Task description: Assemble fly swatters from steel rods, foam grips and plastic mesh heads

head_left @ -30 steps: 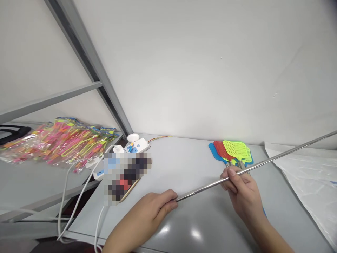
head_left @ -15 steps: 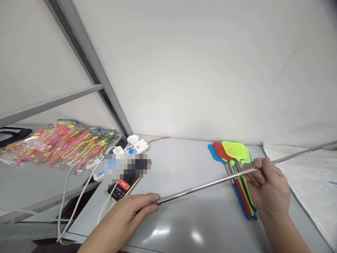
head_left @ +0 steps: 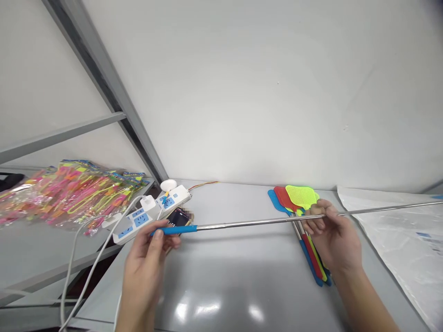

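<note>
An extended telescopic fly swatter [head_left: 242,224] lies almost level across the view, with a blue handle and a thin metal shaft. My left hand [head_left: 147,251] is closed on the blue handle, thumb in front. Farther along, my right hand [head_left: 334,240] pinches the shaft between thumb and fingers. Only a sliver of blue shows at the shaft's far end; the rest of the head is cut off by the right edge. Behind my right hand, a pile of fly swatters [head_left: 300,196] in blue, red and yellow-green rests on the grey table [head_left: 221,286], partly hidden.
A white power strip [head_left: 138,222] with cables [head_left: 100,249] and a phone [head_left: 180,216] occupies the table's left side. Several bagged pink and yellow items [head_left: 76,193] lie on the shelf beyond a metal frame [head_left: 114,97]. White plastic sheeting [head_left: 387,226] covers the right side.
My left hand has moved left and up, turning so the blue handle now shows. The swatter has swung from slanted to nearly level. My right hand has shifted slightly left, still on the shaft.
</note>
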The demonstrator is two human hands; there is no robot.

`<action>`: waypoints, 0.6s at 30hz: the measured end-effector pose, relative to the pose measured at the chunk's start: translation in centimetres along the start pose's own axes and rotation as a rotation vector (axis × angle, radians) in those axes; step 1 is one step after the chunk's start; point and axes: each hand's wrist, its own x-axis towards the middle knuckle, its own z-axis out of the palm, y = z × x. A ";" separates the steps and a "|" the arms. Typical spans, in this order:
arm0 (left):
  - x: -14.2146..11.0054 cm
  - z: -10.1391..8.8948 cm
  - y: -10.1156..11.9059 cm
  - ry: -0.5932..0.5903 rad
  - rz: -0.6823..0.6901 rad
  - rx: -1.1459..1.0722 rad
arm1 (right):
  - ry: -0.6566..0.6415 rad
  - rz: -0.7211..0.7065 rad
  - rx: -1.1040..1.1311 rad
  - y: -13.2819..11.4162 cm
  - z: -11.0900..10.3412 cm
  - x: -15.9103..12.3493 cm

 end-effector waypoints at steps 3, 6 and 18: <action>-0.3 2.4 -1.1 0.050 -0.063 -0.144 | -0.004 0.010 0.033 -0.2 -0.3 0.3; -0.6 4.4 -1.7 0.134 -0.112 -0.296 | -0.015 0.005 0.028 -0.2 -0.7 0.5; -1.4 5.0 -2.2 0.246 -0.102 -0.353 | 0.175 -0.170 -0.193 -0.1 -1.6 0.9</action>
